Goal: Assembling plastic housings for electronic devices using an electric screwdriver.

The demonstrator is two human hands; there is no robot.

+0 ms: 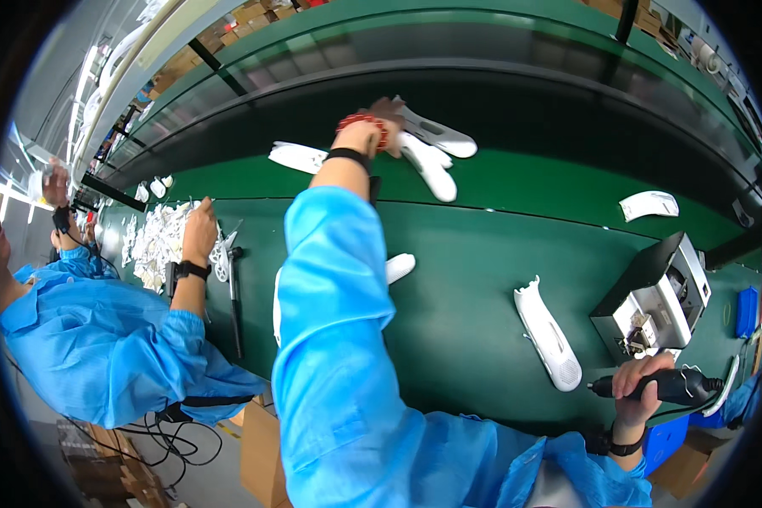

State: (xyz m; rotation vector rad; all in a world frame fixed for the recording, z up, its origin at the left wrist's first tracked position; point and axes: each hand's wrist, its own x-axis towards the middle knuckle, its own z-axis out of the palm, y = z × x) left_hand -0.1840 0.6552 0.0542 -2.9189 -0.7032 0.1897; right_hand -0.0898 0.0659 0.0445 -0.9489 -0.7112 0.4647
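Observation:
My left arm reaches across the green bench, and my left hand [384,120] is at the far side among long white plastic shells. One rounded shell [432,168] lies just beneath it and another shell [442,135] extends to its right. The fingers are dark and blurred, so their grip does not show. Beside the wrist lies a further white shell [296,157]. At the lower right my right hand [640,388] is closed around a black electric screwdriver [673,386], its tip pointing left. A slotted white shell [550,339] rests left of that tip.
A black and white box-shaped device [665,296] stands on the right, with a curved white piece [649,206] beyond it. My sleeve partly covers another white part [400,267]. To the left a co-worker's hand [199,230] is over a pile of small white parts [159,241].

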